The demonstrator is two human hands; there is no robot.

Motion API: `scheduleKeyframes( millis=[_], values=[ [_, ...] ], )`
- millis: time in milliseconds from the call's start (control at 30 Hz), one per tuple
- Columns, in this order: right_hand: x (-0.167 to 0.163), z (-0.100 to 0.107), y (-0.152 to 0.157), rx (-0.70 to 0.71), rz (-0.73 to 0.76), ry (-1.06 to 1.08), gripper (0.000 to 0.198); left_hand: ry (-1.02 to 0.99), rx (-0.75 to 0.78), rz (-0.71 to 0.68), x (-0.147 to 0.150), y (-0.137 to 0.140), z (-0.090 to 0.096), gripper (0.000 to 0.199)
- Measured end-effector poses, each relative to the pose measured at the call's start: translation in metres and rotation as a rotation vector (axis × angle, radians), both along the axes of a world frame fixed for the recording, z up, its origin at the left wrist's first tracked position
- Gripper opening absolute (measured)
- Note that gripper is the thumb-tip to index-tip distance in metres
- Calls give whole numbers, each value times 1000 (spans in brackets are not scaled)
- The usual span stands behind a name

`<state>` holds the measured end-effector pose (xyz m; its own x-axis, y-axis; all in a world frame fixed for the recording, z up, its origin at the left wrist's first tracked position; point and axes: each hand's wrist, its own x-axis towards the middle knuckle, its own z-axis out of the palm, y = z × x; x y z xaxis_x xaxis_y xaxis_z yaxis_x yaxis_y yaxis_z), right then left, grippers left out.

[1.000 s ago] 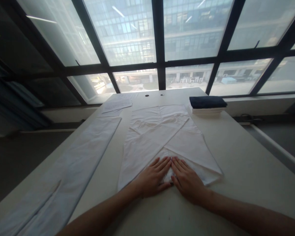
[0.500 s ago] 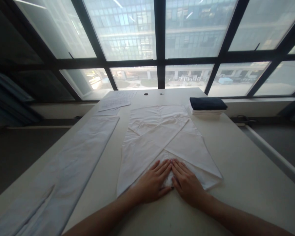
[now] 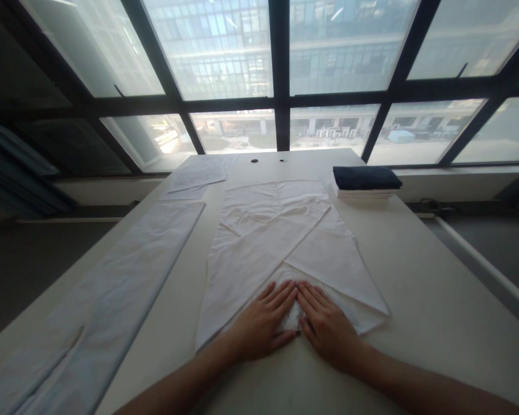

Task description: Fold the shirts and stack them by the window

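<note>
A white garment (image 3: 281, 230), perhaps a shirt, lies spread on the table with its sleeves folded across the middle. Both hands press flat on its near edge. My left hand (image 3: 266, 320) has its fingers stretched out, pointing inward and away from me. My right hand (image 3: 326, 323) mirrors it, and the fingertips of the two hands almost meet. A small patch of the garment shows between the palms. A tiny dark thing sits by my left thumb, too small to name.
The white table (image 3: 428, 300) reaches to the windows. Along its left side lies long folded white cloth (image 3: 125, 276). Paper sheets (image 3: 199, 176) are at the far left. A navy folded cloth (image 3: 365, 177) tops a white stack (image 3: 365, 193) at the far right.
The view has shifted slightly. My hands remain flat on the garment's near edge, fingertips still close together; the garment keeps its shape.
</note>
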<state>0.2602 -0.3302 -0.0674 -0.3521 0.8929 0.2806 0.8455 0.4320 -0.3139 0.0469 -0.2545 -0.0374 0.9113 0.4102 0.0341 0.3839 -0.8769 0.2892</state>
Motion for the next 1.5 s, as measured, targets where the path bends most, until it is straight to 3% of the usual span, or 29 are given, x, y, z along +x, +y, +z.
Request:
scheduleKeyframes(
  millis=[1500],
  values=[
    [0, 6, 1, -10, 1, 0, 57, 33, 53, -16, 0, 2, -2, 78]
  ],
)
